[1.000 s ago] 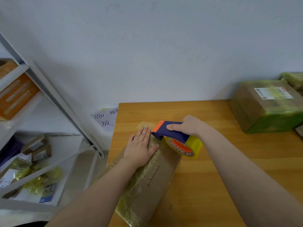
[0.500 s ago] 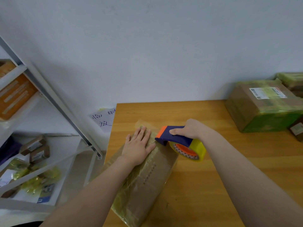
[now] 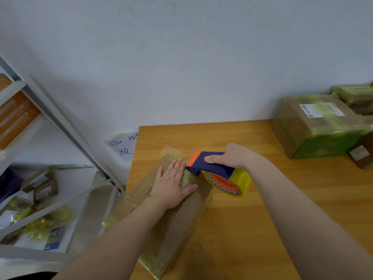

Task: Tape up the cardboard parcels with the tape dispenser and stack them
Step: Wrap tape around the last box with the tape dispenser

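A long flat cardboard parcel (image 3: 177, 225) wrapped in yellowish tape lies slanted on the wooden table (image 3: 252, 219), its near left corner over the table's left edge. My left hand (image 3: 171, 186) presses flat on the parcel's far half, fingers straight. My right hand (image 3: 230, 157) grips the blue and orange tape dispenser (image 3: 210, 164) with its yellow tape roll (image 3: 230, 183), held against the parcel's far right edge, just beside my left fingertips.
A large taped parcel with a label (image 3: 319, 126) stands at the table's far right, with smaller boxes (image 3: 359, 156) beside and behind it. A metal shelf rack (image 3: 66, 126) with small boxes and bags stands to the left. A paper note (image 3: 123, 146) hangs on the wall.
The dispenser slid along the parcel's far right edge toward me and to the right, then edged back toward my left fingertips. My left hand stays pressed flat on the parcel.
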